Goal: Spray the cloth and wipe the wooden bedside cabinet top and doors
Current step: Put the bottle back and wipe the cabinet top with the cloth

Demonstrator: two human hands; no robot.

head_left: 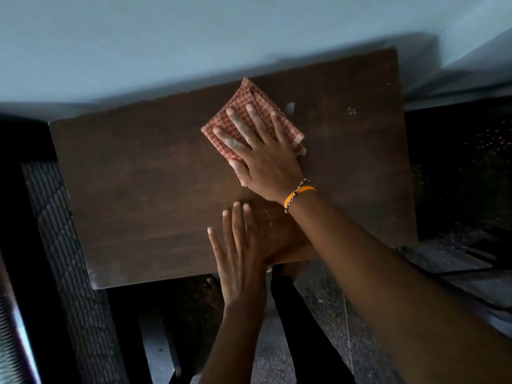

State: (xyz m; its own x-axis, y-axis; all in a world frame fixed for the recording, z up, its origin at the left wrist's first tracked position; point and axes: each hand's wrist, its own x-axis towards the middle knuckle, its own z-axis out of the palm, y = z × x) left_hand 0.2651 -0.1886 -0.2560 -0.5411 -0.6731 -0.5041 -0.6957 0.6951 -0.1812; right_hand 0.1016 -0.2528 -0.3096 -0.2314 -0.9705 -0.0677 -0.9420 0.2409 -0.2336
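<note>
right forearm (388, 273) reaches in from nearest, its right hand (263, 159) spread flat on the folded checked cloth (249, 117) mid cabinet top (138, 176), likely pressing to wipe, while the left hand (238, 250), open and empty, braces the near edge.

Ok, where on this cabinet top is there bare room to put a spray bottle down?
The cabinet top is bare across its whole left half, from the left edge to the cloth. It is crowded mid-right: the right hand presses the cloth, the left hand lies flat at the front edge.
</note>
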